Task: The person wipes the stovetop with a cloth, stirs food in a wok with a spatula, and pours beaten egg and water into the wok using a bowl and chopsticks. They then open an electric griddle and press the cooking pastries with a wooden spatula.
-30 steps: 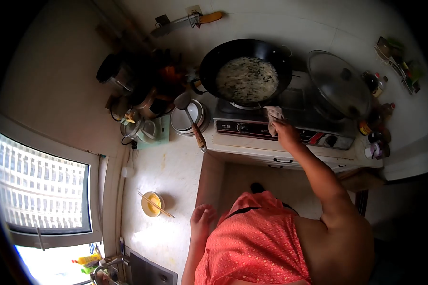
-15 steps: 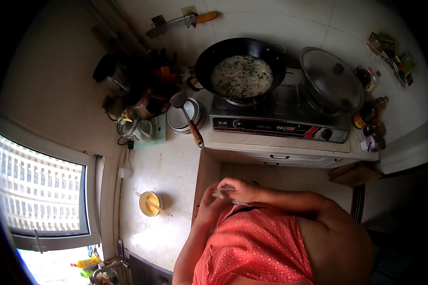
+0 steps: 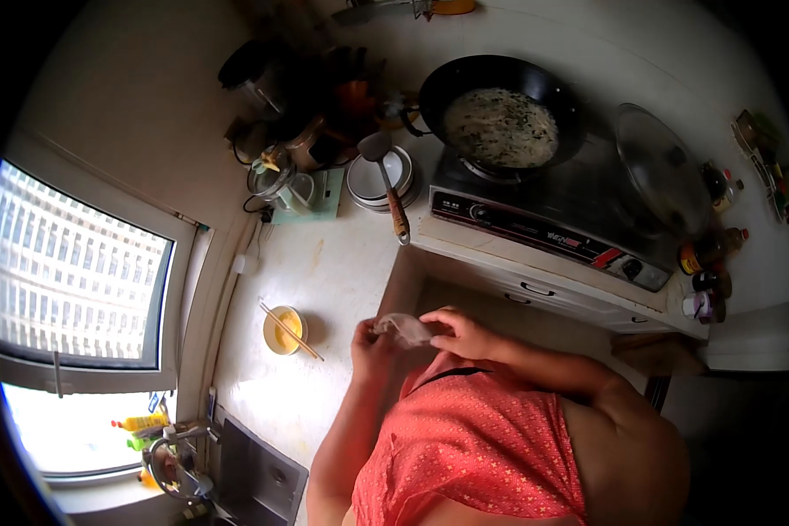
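Observation:
In front of my body, a thin see-through piece, which looks like a small plastic bag (image 3: 405, 330), is stretched between both hands. My left hand (image 3: 371, 349) pinches one end of it near the counter's edge. At the other end, the fingers of my right hand (image 3: 458, 333) are closed on it. To the left on the counter (image 3: 324, 289) stands a bowl (image 3: 273, 340) of yellow liquid that looks like beaten egg, with chopsticks (image 3: 302, 340) laid across it. A spatula (image 3: 393, 197) rests over stacked bowls (image 3: 366, 182), its handle reaching past them.
A black wok (image 3: 438, 88) with soupy food and green bits sits on the gas stove (image 3: 535, 230). A glass lid (image 3: 666, 175) stands to its right, beside several bottles (image 3: 719, 250). The sink (image 3: 259, 473) is at lower left, below the window (image 3: 74, 272).
My hands have drawn apart, so the plastic piece is spread out between them. The view has turned, bringing the sink more into sight and shifting the stove rightward.

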Action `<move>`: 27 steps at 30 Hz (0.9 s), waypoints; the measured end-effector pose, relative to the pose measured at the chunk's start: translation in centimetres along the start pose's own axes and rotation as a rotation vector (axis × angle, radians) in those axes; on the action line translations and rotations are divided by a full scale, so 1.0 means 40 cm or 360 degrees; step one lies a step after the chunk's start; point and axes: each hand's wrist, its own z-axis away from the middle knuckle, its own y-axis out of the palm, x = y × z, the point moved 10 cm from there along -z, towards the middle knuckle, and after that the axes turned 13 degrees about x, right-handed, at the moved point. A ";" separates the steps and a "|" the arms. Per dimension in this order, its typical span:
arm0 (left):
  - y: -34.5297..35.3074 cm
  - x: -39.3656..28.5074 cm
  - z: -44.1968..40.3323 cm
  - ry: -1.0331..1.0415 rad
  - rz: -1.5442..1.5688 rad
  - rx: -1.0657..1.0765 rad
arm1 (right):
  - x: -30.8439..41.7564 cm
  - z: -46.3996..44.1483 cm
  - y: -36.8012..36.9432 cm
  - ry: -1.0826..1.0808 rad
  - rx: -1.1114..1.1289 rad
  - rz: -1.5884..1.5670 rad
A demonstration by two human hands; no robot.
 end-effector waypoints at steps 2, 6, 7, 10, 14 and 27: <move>-0.042 -0.033 -0.030 0.0088 0.0175 -0.0137 | -0.028 0.018 -0.024 0.0008 -0.0005 -0.0121; -0.083 -0.119 -0.111 0.0308 0.0356 -0.0177 | -0.063 0.054 -0.055 0.0197 -0.0016 -0.0164; -0.075 -0.144 -0.126 0.0393 0.0442 -0.0096 | -0.069 0.063 -0.058 0.0226 -0.0018 -0.0166; -0.026 -0.186 -0.140 0.0253 0.0495 -0.0005 | -0.085 0.084 -0.064 0.0240 -0.0045 -0.0190; -0.028 -0.070 -0.153 -0.0082 0.0298 0.0082 | -0.102 0.107 -0.071 0.0248 -0.0053 -0.0199; 0.078 0.129 0.097 -0.0540 -0.0186 0.0601 | -0.224 0.114 -0.037 0.0415 0.0074 -0.0050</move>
